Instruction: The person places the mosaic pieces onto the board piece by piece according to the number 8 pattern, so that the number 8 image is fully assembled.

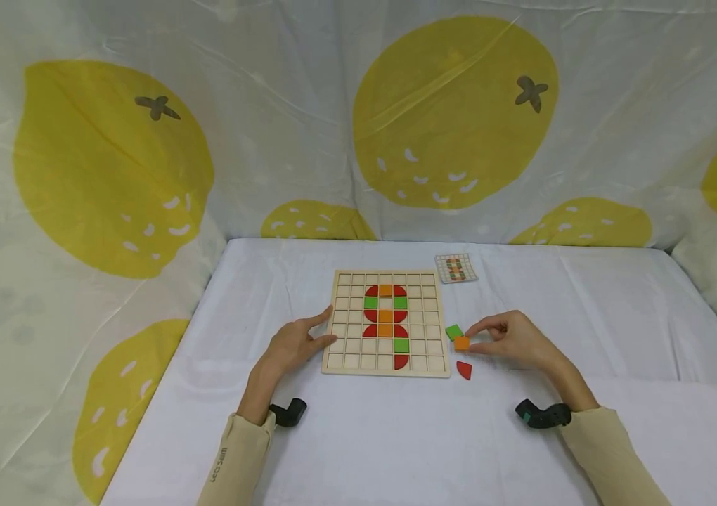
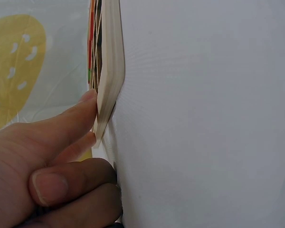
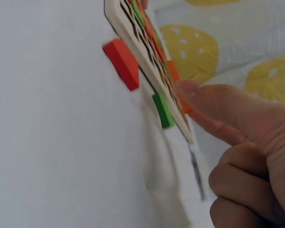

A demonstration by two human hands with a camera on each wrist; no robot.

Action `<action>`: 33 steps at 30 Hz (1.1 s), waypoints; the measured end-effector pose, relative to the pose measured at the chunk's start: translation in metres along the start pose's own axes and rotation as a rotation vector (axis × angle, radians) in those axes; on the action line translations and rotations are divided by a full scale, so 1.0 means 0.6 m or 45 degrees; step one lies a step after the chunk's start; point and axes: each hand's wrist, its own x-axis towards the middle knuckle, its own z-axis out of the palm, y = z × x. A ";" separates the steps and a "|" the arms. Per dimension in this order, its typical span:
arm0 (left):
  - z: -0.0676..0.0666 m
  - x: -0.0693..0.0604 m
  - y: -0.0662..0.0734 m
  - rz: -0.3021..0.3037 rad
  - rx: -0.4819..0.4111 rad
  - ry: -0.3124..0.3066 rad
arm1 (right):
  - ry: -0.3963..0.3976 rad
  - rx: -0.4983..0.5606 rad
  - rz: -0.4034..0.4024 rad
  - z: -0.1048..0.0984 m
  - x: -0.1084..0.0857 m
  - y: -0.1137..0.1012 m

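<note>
A wooden grid board (image 1: 386, 374) lies flat on the table, with red quarter-round, orange square and green square tiles set in its middle columns. My left hand (image 1: 291, 344) touches the board's left edge with thumb and index fingertip; in the left wrist view its other fingers are curled below. Just right of the board, my right hand (image 1: 513, 341) pinches an orange square tile (image 1: 462, 343) between thumb and index finger. A loose green square tile (image 1: 454, 332) lies beside it, and a loose red quarter-round tile (image 1: 464, 370) lies nearer me.
Behind the board's right corner lies a small pattern card (image 1: 456, 268) printed with a coloured grid figure. White cloth (image 1: 409, 443) covers the table. A lemon-print curtain (image 1: 308, 126) hangs at the back and the left side.
</note>
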 end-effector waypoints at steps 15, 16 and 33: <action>0.003 0.001 0.000 -0.009 0.018 0.014 | -0.006 0.062 -0.079 0.143 0.025 -0.097; 0.003 0.002 -0.001 -0.009 0.018 0.016 | -0.002 0.053 -0.075 0.150 0.027 -0.099; 0.000 0.000 0.003 -0.021 0.006 0.011 | 0.058 -0.026 -0.125 0.191 0.035 -0.131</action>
